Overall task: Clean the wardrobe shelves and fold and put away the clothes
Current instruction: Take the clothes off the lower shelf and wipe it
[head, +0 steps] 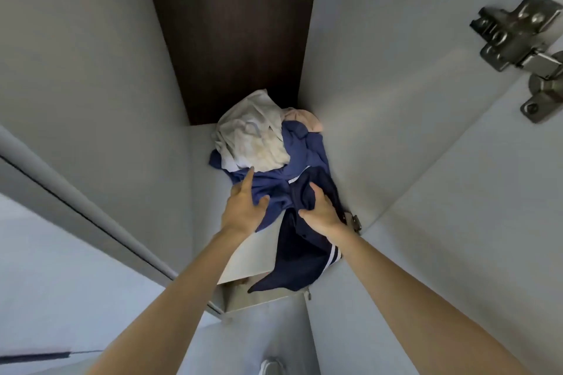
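While reaching onto the wardrobe shelf [201, 179]: left hand [243, 210] spread on blue garment [268, 189], right hand [320, 210] clutching navy striped garment [301, 256].

Soft, creased cloth in the pile [268, 155], matt dark wood grain on the back panel [231, 33], smooth matt white laminate on the side wall [91, 70], and shiny bare metal on the hinge [518, 39].

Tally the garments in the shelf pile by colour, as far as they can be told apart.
Cream-white garment: 1
Peach garment: 1
Medium-blue garment: 1
Dark navy garment with white stripes: 1
Total: 4 visible; more may lie hidden underneath.
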A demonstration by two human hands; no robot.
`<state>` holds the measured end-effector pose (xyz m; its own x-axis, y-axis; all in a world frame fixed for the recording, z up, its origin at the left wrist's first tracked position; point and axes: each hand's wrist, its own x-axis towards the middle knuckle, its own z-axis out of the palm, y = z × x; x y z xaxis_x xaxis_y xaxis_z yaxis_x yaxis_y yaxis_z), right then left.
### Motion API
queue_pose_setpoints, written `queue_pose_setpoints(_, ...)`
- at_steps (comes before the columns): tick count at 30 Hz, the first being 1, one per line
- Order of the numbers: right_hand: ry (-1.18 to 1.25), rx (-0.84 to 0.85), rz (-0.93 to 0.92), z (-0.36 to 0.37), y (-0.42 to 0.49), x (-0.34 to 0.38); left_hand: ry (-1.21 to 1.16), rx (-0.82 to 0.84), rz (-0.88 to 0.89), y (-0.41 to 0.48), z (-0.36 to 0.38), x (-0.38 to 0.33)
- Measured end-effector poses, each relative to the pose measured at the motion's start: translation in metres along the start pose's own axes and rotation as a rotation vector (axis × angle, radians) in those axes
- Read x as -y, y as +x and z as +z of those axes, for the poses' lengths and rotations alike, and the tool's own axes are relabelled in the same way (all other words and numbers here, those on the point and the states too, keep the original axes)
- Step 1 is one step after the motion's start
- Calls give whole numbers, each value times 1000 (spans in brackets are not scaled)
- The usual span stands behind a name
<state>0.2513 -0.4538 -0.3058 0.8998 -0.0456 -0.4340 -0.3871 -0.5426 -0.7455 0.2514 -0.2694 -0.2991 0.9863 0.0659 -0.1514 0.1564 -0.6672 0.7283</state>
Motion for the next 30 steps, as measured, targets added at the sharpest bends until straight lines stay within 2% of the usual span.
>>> queue_pose_setpoints(3, -56, 110, 38, 6, 27, -9, -67, -54, 33, 35, -1, 0)
queue_pose_setpoints(7, -162, 255, 100, 8, 35, -27, -24, -55, 10, 74, -4, -11)
queue_pose_setpoints(14, -152, 316, 69, 0, 43, -43, 108, -43, 24, 123, 12, -21)
queue_pose_setpoints(17, -158, 304, 25, 1, 40, -46, 163, -81, 32, 132, 17, -15)
queue_pose_setpoints(20, -145, 267, 7, 0, 40, -39, 114, -97, 25, 134, 13, -15)
queue_pose_setpoints(21, -161, 215, -12, -2, 39, -33, 64, -124, 29, 133, 11, -17)
queue_pose_setpoints(23, -220, -2, -87, -7, 41, -13, -42, -189, 52, 129, 5, -23)
queue_pose_setpoints(25, -175, -232, -211, -16, 47, 14, -117, -235, 85, 122, -1, -30)
queue_pose_setpoints(26, -123, -279, -274, -20, 51, 29, -142, -253, 94, 119, -4, -32)
queue_pose_setpoints(28, -63, -225, -335, -25, 66, 55, -169, -272, 114, 115, -8, -32)
queue_pose_setpoints(30, -105, -113, -267, -25, 79, 71, -169, -274, 124, 110, -12, -30)
